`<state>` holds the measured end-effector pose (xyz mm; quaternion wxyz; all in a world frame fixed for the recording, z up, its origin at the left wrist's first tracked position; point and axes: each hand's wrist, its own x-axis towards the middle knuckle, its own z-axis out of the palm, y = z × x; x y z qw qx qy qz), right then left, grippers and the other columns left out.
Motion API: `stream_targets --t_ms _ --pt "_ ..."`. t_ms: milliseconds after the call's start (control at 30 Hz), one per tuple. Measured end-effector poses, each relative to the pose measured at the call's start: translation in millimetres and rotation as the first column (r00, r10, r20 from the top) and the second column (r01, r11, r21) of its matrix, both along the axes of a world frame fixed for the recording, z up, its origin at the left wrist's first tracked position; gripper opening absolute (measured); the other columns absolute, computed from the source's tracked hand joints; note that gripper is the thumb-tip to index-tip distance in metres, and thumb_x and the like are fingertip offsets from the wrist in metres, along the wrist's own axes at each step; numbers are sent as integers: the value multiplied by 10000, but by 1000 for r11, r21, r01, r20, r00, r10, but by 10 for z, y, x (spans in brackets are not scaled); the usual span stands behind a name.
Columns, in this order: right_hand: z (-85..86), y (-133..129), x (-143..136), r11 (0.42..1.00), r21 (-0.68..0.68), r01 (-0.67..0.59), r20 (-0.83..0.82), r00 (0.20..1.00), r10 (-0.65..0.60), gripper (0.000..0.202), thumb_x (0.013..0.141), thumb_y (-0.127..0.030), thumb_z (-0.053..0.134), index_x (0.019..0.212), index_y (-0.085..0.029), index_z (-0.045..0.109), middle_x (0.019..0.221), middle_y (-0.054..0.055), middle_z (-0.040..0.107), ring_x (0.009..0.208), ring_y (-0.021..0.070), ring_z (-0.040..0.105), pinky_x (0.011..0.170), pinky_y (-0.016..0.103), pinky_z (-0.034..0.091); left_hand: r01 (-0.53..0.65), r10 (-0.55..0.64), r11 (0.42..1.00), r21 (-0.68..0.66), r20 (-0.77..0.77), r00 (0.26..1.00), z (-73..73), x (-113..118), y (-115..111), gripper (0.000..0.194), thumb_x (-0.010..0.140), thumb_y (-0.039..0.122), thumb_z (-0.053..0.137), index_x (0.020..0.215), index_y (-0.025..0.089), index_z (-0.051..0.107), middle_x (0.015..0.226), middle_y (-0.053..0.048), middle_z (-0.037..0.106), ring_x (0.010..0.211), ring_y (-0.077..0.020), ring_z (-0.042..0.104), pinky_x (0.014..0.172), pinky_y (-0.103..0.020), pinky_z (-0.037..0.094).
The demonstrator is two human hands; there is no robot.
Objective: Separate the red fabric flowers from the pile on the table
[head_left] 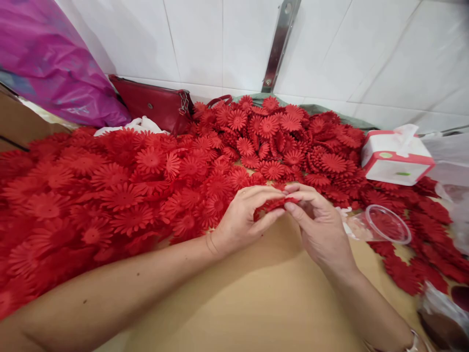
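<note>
Between my two hands, over the middle of the tan tabletop point(234, 298), are red flower-shaped pieces point(269, 208) held edge-on. My left hand point(247, 215) has its fingers and thumb closed round their left side. The thumb and fingertips of my right hand point(318, 220) pinch their right end. How many layers are held cannot be told, since my fingers cover most of them. Loose red petal pieces point(120, 195) lie heaped to the left, and a pile of fuller red flowers point(269, 124) rises just beyond my hands.
Right of my hands a clear plastic cup point(388, 225) lies on its side, with pale bits near it. A tissue box point(397, 156) sits on the flowers at right. Against the tiled wall are a red purse point(154, 102) and a purple plastic bag point(62, 63). A metal bracket point(280, 46) runs down the wall.
</note>
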<state>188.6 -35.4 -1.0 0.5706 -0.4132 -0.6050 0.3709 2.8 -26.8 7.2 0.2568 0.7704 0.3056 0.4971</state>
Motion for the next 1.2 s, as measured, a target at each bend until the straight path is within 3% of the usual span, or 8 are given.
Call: stream_targets --t_ms 167,367,500,667,800,1033,1133,1200 --pt "57 -26 -19 998 59 1 101 995 -7 166 864 -282 765 1018 -324 720 1187 27 653 1137 203 609 973 366 495 -49 43 980 -192 -34 999 13 -9 0 170 954 316 635 887 185 719 826 -28 739 741 -153 661 724 -264 510" --pt "-7 -40 -13 997 -44 -61 20 998 62 142 899 -323 733 1039 -307 715 1162 25 687 1119 215 631 1036 421 480 -84 92 948 -306 12 996 45 -30 -5 343 890 431 715 679 186 602 638 26 602 616 -117 529 567 -225 395" --pt "-53 -34 -9 993 -105 -53 -53 997 47 81 902 -351 729 954 -294 704 1147 19 692 1088 208 637 1023 411 482 -22 40 940 -340 46 998 40 -19 -1 379 870 455 735 654 191 569 605 44 552 576 -103 481 547 -223 378" --pt "-42 -52 -78 978 -196 -69 -138 990 43 164 894 -419 727 868 -293 627 861 -29 637 818 165 604 853 344 522 -25 46 970 -243 82 996 52 -10 25 449 873 438 740 602 190 481 588 53 498 582 -101 456 581 -231 377" --pt "-12 -53 -113 962 -253 -106 -216 975 51 231 858 -436 758 837 -277 591 800 -36 589 777 156 588 781 316 524 4 18 976 -218 98 995 61 -7 21 465 898 407 721 583 184 461 574 59 470 572 -92 435 592 -232 369" --pt "30 80 69 957 -271 102 -351 916 -197 256 806 -374 813 867 -267 588 866 -36 648 692 124 595 523 222 463 -176 216 957 -230 165 962 38 -38 -2 386 957 400 647 657 196 513 633 31 539 614 -109 482 645 -253 420" --pt "47 64 42 967 -246 59 -341 929 -143 230 811 -370 814 862 -265 615 866 -41 667 706 116 614 605 233 521 -173 223 960 -222 223 949 -3 -23 20 167 976 352 617 925 193 619 892 -26 661 768 -127 597 760 -259 496" --pt "60 28 -21 969 -244 -40 -338 940 -46 205 823 -388 800 859 -273 634 867 -33 689 769 139 648 727 279 570 -82 136 968 -237 221 966 -33 -6 34 221 981 307 605 1170 195 616 1149 -80 691 927 -149 667 875 -278 530"
